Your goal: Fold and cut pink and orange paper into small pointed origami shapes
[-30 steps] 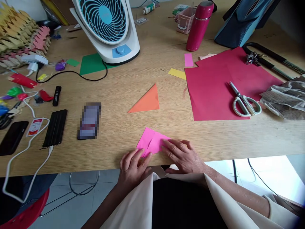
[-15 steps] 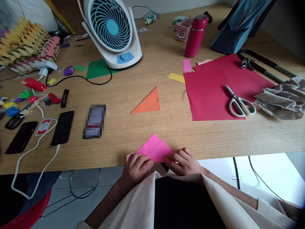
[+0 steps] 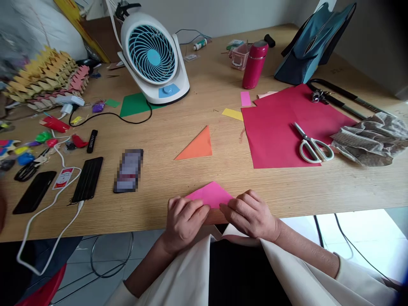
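Both hands hold a pink paper (image 3: 213, 195) near the table's front edge, its peak pointing away from me. My left hand (image 3: 185, 221) pinches the left corner, fingers curled. The right corner is between the thumb and fingers of my right hand (image 3: 251, 213). The paper's lower edge is partly hidden by my fingers. Beyond it lies a folded orange paper triangle (image 3: 198, 146) on the wooden table (image 3: 178, 178), touched by neither hand.
Red sheets (image 3: 270, 136) with scissors (image 3: 314, 146) lie to the right, beside a crumpled cloth (image 3: 371, 138). A fan (image 3: 156, 59) and pink bottle (image 3: 255, 64) stand behind. Phones (image 3: 129, 171), a white cable (image 3: 30, 223) and small coloured pieces are at left.
The view has tilted up a little. The pink paper looks flatter from here, with its creased face no longer showing, and both hands have shifted slightly with it.
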Available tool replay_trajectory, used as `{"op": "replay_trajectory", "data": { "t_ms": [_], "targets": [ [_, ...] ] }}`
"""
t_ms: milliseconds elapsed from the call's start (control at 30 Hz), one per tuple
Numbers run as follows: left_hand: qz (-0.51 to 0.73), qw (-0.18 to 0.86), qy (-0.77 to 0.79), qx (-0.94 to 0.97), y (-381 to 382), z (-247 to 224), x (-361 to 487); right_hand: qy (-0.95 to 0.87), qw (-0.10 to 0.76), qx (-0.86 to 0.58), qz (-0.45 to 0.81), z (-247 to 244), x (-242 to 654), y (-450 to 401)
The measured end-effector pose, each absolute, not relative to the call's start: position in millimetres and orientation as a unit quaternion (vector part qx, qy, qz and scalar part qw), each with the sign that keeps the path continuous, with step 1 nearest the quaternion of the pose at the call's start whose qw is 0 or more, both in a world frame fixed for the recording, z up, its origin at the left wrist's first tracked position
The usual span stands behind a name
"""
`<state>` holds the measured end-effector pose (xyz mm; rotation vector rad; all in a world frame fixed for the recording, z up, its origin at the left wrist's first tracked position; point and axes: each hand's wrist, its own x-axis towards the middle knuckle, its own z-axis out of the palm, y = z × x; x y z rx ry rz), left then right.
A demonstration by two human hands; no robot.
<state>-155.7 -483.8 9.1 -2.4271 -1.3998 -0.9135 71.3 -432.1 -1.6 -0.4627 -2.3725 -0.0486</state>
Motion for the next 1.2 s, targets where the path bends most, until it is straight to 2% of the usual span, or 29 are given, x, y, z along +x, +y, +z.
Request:
{"op": "replay_trajectory", "data": {
  "t_ms": [167,233,300,367,467,533,633,700,767,833,900,933,1000,1200],
  "targets": [
    [-0.300,0.146,-0.426,-0.841,-446.7,27.6,-164.4,-0.906,0.348,-0.232,-0.072,8.7,94.0,-409.7],
    [-0.304,0.171,-0.409,-0.843,-435.3,29.5,-170.4,-0.876,0.376,-0.300,-0.037,7.3,104.7,-401.4],
    [-0.305,0.198,-0.391,-0.845,-425.3,31.2,-174.9,-0.815,0.404,-0.404,0.100,5.1,111.2,-393.9],
    [-0.314,0.223,-0.374,-0.844,-415.9,32.9,-176.7,-0.713,0.386,-0.474,0.344,3.8,111.0,-387.4],
    [-0.332,0.238,-0.350,-0.843,-402.2,33.5,-175.7,-0.517,0.302,-0.407,0.690,4.6,99.2,-380.2],
    [-0.344,0.238,-0.341,-0.842,-393.7,30.9,-174.2,-0.427,0.280,-0.347,0.786,6.7,87.3,-376.9],
    [-0.360,0.212,-0.344,-0.841,-382.6,22.6,-171.1,-0.356,0.282,-0.360,0.814,11.4,69.6,-371.2],
    [-0.400,0.144,-0.377,-0.823,-375.8,15.9,-166.9,-0.336,0.291,-0.383,0.810,13.9,59.4,-365.1],
    [-0.485,0.001,-0.438,-0.757,-369.1,9.9,-160.8,-0.354,0.326,-0.391,0.784,13.4,50.2,-357.4],
    [-0.563,-0.197,-0.484,-0.640,-362.1,4.8,-154.5,-0.393,0.380,-0.386,0.743,8.5,41.6,-349.9],
    [-0.575,-0.359,-0.490,-0.548,-355.6,-0.9,-150.4,-0.429,0.419,-0.384,0.702,-0.6,34.0,-344.7],
    [-0.567,-0.408,-0.489,-0.522,-352.9,-4.4,-149.5,-0.445,0.428,-0.385,0.686,-5.8,30.9,-343.2],
    [-0.547,-0.450,-0.497,-0.502,-349.2,-12.7,-149.4,-0.476,0.424,-0.389,0.665,-15.2,26.3,-342.1],
    [-0.514,-0.483,-0.513,-0.489,-351.1,-27.4,-149.3,-0.525,0.373,-0.451,0.618,-22.5,23.6,-341.5]
  ]
}}
